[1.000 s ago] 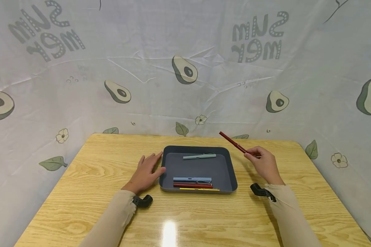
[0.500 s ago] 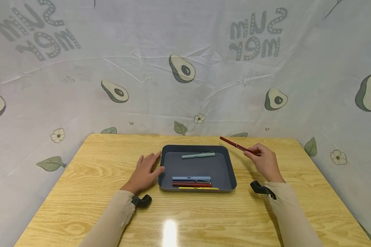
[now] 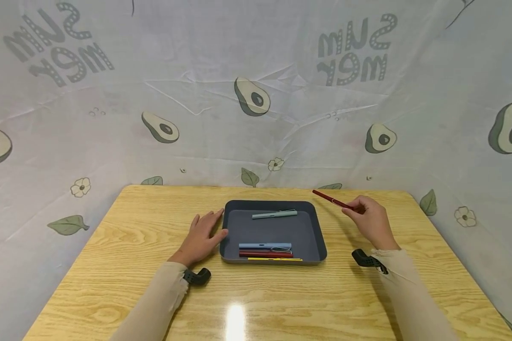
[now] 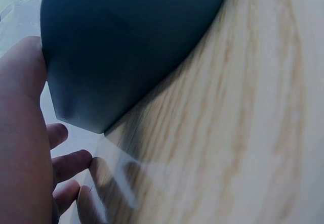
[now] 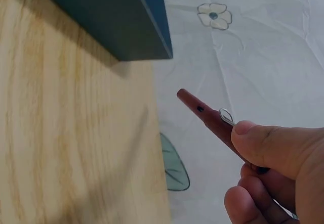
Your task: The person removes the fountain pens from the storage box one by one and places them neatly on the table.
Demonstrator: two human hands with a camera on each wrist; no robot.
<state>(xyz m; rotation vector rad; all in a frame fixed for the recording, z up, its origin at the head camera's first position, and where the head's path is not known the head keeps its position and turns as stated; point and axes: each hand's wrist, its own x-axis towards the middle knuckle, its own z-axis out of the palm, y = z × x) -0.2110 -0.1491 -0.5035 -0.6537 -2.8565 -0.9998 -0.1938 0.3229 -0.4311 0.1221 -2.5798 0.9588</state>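
Observation:
Between thumb and fingers my right hand (image 3: 372,219) pinches a dark red pen (image 3: 329,197) by its clip end, held in the air right of the tray; its wire clip shows in the right wrist view. My left hand (image 3: 201,239) lies with fingers spread at the left side of a dark grey tray (image 3: 277,232), thumb on the rim. Inside the tray, a pale green pen (image 3: 275,214) lies near the back. Along the front, a blue pen (image 3: 264,246), another dark red pen (image 3: 265,254) and a yellow pen (image 3: 275,259) lie side by side.
The tray stands on a wooden table (image 3: 273,303), toward its back edge. Behind the table hangs a pale cloth (image 3: 205,142) printed with avocados, leaves and flowers. Each wrist wears a black camera mount, such as the left mount (image 3: 197,276).
The right hand has moved slightly right with the red pen, away from the tray. The pen has tilted flatter, its far end lower. The left hand and the pens in the tray stay put.

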